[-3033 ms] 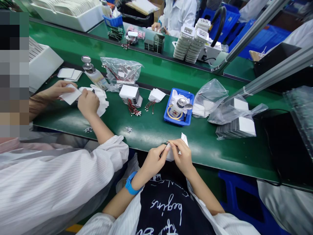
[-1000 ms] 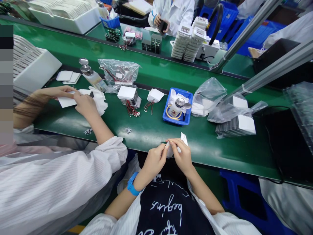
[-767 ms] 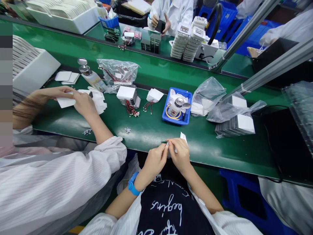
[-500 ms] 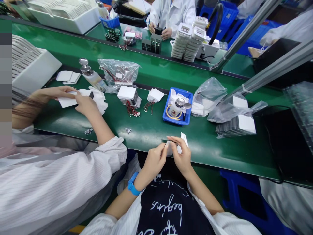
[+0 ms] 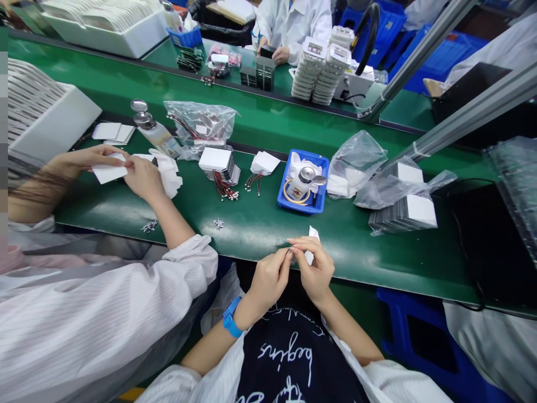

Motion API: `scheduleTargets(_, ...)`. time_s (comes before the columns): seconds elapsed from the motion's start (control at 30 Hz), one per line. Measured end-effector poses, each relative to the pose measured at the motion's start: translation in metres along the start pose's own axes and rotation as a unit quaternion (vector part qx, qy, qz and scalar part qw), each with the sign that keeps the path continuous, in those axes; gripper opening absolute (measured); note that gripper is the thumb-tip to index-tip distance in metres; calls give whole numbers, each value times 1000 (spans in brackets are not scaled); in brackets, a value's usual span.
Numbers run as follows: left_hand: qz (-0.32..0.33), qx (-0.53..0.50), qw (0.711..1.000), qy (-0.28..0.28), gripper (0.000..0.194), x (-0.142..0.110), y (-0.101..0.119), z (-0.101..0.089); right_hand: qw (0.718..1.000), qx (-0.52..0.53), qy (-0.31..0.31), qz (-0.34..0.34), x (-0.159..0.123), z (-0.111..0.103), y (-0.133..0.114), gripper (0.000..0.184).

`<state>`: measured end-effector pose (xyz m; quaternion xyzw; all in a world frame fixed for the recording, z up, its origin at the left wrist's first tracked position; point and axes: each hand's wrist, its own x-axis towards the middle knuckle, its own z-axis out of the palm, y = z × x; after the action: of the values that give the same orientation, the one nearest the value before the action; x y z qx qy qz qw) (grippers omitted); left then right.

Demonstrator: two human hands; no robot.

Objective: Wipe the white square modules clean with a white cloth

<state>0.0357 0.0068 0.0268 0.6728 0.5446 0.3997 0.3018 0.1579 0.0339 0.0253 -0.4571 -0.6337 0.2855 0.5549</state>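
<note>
My left hand [image 5: 268, 280], with a blue wristband [image 5: 231, 317] on its wrist, and my right hand [image 5: 314, 267] meet at the near edge of the green bench [image 5: 260, 224]. Together they pinch a small white square piece [image 5: 311, 246]; most of it is hidden behind my right fingers, and only a corner pokes out above. Both hands have their fingers curled in a pinch. Just beyond them stands a blue tray [image 5: 302, 182] holding a small white bottle with a metal cap.
A co-worker's hands [image 5: 140, 174] at the left hold a white sheet over a white cloth. Stacks of white squares with red wires [image 5: 220, 165], plastic bags [image 5: 356, 162], a dispenser bottle [image 5: 153, 130] and a bagged dark stack [image 5: 405, 212] lie on the bench. Another person works across the conveyor.
My hands have drawn slightly closer to me and tighter together, so less of the white piece shows. The co-worker's hands shifted a little over the white sheet.
</note>
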Motion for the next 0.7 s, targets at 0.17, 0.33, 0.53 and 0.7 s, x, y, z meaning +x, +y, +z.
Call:
scheduleTargets(0.17,35,43,998,17,24,-1,0,0,1000,3,14,-22,0,0,-3,14)
scheduleTargets(0.33,86,62,993,58,22,-1,-3,2,999,-3,16,-36,0,1,-3,15)
scheduleTargets(0.53,121,74,986,90,20,-1,-8,5,998,7,12,-60,0,3,-3,20)
scheduleTargets(0.7,133,75,983,100,20,0,-8,5,998,-12,-1,-60,0,5,-5,19)
